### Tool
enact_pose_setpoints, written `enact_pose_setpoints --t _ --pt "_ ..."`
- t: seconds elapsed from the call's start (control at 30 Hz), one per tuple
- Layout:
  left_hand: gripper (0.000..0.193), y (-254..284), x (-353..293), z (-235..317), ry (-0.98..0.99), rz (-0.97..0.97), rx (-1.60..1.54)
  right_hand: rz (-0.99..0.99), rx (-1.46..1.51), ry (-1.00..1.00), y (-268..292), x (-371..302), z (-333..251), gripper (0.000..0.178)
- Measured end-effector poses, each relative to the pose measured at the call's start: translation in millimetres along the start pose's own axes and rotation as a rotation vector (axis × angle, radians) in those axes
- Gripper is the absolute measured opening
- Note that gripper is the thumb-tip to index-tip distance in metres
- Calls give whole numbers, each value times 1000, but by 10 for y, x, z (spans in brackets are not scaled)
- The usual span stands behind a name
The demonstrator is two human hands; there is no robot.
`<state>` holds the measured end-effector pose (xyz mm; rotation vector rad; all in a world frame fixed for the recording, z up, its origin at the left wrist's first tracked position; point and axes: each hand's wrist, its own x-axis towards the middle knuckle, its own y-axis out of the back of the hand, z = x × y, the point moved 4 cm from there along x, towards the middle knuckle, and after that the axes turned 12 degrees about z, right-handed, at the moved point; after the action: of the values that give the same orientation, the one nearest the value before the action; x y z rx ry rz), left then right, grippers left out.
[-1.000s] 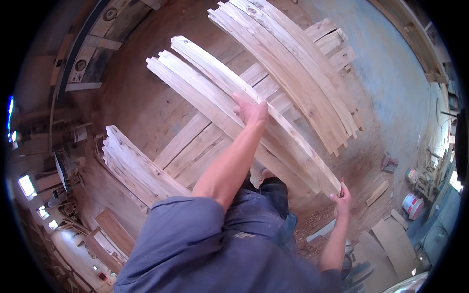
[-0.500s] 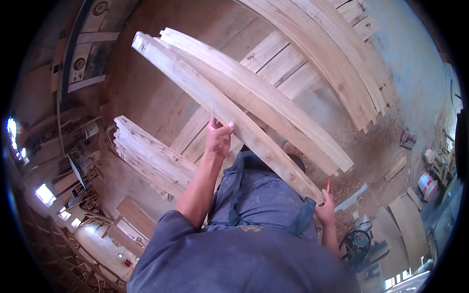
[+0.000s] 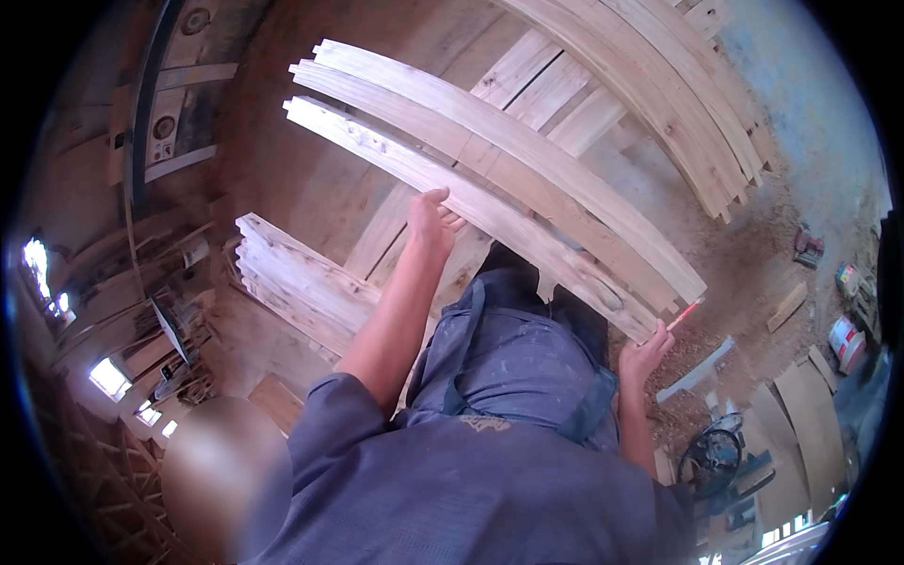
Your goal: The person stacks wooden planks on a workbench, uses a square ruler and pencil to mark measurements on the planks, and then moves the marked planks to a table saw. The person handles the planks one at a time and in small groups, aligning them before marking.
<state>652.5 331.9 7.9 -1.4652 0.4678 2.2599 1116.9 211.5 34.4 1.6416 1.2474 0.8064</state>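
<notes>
Three long curved pale wooden planks lie side by side, slanting from upper left to lower right in front of me. My left hand reaches up with its fingers curled over the edge of the nearest plank around its middle. My right hand sits under that plank's lower right end and holds a red pencil that points up to the right. My blue shirt and dark apron fill the lower middle.
A stack of similar curved planks lies at the upper right. Another pile of pale boards sits to my left. Flat boards lie under the planks. Sawdust, offcuts, sheets and cans cover the floor at right.
The planks have swung so that their far ends point further up and left. My left hand slid along the nearest plank's edge. My right hand stays at the lower end.
</notes>
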Motion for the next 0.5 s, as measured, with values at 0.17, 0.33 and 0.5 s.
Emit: enact_pose_setpoints --t 0.17,0.33,0.5 --pt "57 -121 -36 -108 -104 54 -115 50 -43 -105 106 67 -123 79" --pt "63 -6 274 -77 -14 -46 -96 240 104 -362 237 216 122 76" --pt "70 -457 3 588 -1396 359 859 399 730 -835 22 751 1004 52"
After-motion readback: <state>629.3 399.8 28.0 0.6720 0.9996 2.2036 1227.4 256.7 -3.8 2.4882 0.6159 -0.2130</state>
